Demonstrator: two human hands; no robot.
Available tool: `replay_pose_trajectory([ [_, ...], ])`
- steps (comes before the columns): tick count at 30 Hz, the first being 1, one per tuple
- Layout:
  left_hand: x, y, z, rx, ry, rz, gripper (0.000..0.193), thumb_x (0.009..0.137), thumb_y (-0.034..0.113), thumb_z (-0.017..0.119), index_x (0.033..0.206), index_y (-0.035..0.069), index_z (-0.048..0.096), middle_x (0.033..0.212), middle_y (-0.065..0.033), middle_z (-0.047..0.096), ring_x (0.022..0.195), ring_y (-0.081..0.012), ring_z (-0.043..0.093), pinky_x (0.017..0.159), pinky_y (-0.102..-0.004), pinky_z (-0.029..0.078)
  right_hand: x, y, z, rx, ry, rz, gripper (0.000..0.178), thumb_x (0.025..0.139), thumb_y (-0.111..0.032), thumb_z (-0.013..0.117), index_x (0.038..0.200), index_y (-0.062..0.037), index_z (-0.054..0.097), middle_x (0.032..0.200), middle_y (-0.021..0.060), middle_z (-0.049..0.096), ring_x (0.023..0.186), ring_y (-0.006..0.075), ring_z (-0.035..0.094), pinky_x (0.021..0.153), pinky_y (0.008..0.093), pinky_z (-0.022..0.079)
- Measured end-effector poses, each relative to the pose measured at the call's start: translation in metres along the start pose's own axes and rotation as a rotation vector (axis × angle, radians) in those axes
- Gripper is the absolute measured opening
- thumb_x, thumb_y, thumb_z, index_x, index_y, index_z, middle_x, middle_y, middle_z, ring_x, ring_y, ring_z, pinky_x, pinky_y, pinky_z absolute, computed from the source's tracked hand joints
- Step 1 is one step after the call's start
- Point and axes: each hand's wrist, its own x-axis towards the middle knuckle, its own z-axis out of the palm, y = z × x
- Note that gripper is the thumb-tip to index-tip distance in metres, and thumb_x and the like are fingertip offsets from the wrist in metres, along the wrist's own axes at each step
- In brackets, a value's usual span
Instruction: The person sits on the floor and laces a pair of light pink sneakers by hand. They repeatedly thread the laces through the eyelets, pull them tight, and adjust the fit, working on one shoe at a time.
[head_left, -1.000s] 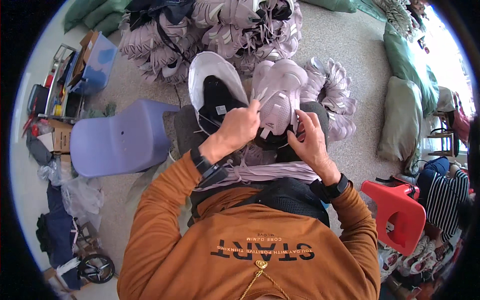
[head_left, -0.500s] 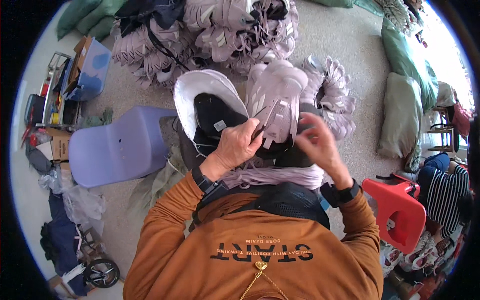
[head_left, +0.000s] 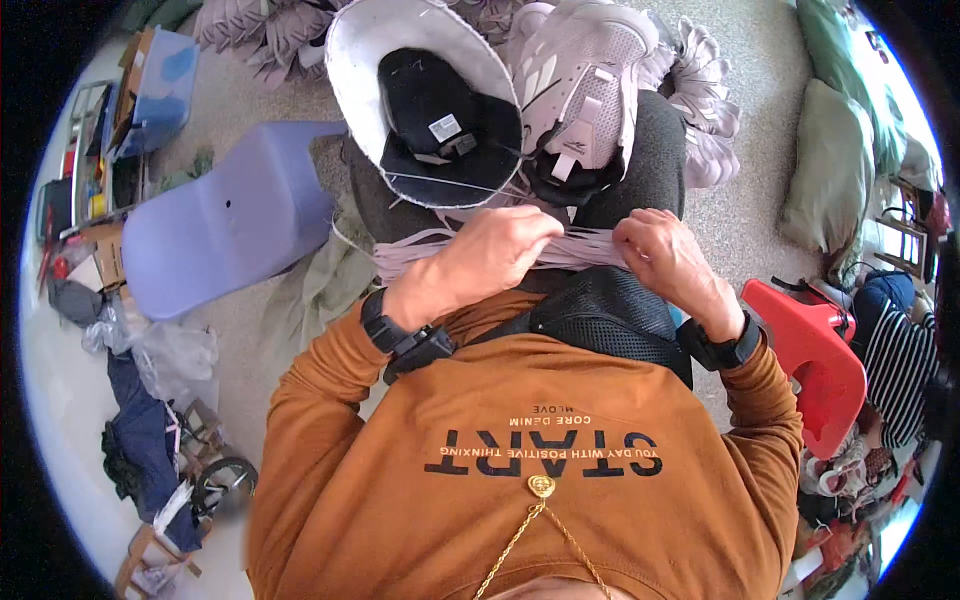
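A bundle of pale pink shoelaces [head_left: 590, 247] lies across my lap. My right hand [head_left: 672, 262] is closed, with fingertips pinched on the laces at the bundle's right. My left hand [head_left: 478, 262] is closed over the middle of the bundle; whatever is between its fingers is hidden. Beyond the hands, a pale pink sneaker [head_left: 590, 110] rests on my lap, its black-lined opening toward me and no laces seen in it. To its left sits a white fabric bowl-shaped holder [head_left: 355, 85] with a black cap-like piece [head_left: 430, 110] inside.
A purple plastic chair [head_left: 235, 220] stands at left, with a blue bin [head_left: 165, 95] behind it. At right are a red plastic stool [head_left: 815, 360] and green sacks [head_left: 825, 165]. More pink shoes [head_left: 705, 110] lie stacked on the floor beyond my knees.
Both hands have moved from the sneaker back toward me, onto the laces. My right hand has gone from open to pinched. The view has tilted down toward my body.
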Motion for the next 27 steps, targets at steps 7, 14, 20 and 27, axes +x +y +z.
replay_pose_trajectory([
  [7,-0.006,-0.039,0.029,0.357,-0.27,-0.036,0.029,0.082,-0.002,0.059,0.111,0.004,0.061,0.095,-0.018,0.062,0.088,-0.0413,0.067,0.073,-0.0491,0.056,-0.001,-0.009,0.0,0.103,0.096,-0.003,0.009,0.089,-0.008,0.062,0.093,-0.0005,0.065,0.084,0.0159,0.063,0.084,0.0377,0.064,0.077,0.0471,0.051],
  [14,-0.02,-0.026,0.013,0.358,-0.09,0.027,0.018,0.084,0.003,0.062,0.102,0.0,0.064,0.088,-0.0154,0.065,0.085,-0.0379,0.067,0.07,-0.0462,0.055,0.002,-0.018,0.007,0.268,0.155,-0.032,0.016,0.09,-0.008,0.063,0.104,0.0004,0.066,0.091,0.0153,0.066,0.088,0.0349,0.067,0.079,0.0419,0.053],
  [20,0.003,0.045,-0.082,0.495,0.226,0.29,0.014,0.098,0.011,0.059,0.105,0.005,0.07,0.079,-0.0083,0.067,0.063,-0.022,0.059,0.061,-0.0306,0.05,0.009,-0.042,-0.018,0.88,-0.267,0.118,0.023,0.099,-0.02,0.062,0.103,0.0024,0.064,0.078,0.0031,0.061,0.078,0.0137,0.059,0.071,0.0315,0.05],
  [27,-0.034,0.065,-0.139,-0.24,0.377,-0.381,0.016,0.101,0.008,0.057,0.111,0.001,0.068,0.067,0.0081,0.049,0.059,0.0002,0.041,0.051,-0.0188,0.031,-0.047,-0.003,-0.053,1.534,0.158,0.099,0.036,0.107,-0.03,0.046,0.079,-0.0083,0.053,0.094,0.0145,0.061,0.09,0.0233,0.059,0.087,0.038,0.046],
])
